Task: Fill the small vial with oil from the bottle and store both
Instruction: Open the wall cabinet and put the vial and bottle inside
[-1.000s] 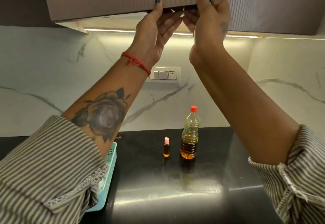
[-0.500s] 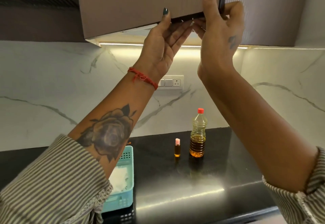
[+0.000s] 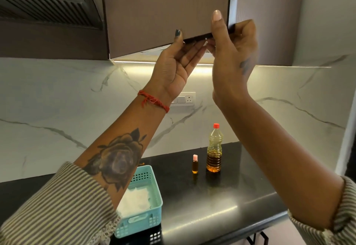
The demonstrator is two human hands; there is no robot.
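A small vial (image 3: 195, 165) with a pink cap, holding amber oil, stands on the black counter (image 3: 221, 206). Right beside it stands a clear oil bottle (image 3: 214, 149) with a red cap, about a third full. Both hands are raised to the brown wall cabinet door (image 3: 165, 13). My left hand (image 3: 178, 65) pinches the door's bottom edge, thumb on the front and fingers under it. My right hand (image 3: 230, 56) grips the door's lower right corner, thumb on the front and fingers curled behind. The door stands swung out a little.
A turquoise plastic basket (image 3: 156, 204) with something white inside sits at the counter's front left. A wall socket plate (image 3: 185, 99) is on the marble backsplash. A range hood (image 3: 44, 0) hangs at the upper left. Another cabinet door (image 3: 269, 13) is to the right.
The cabinet door has swung further out under both hands. The view has pulled back, showing more of the counter front and the basket. Vial and bottle have not moved.
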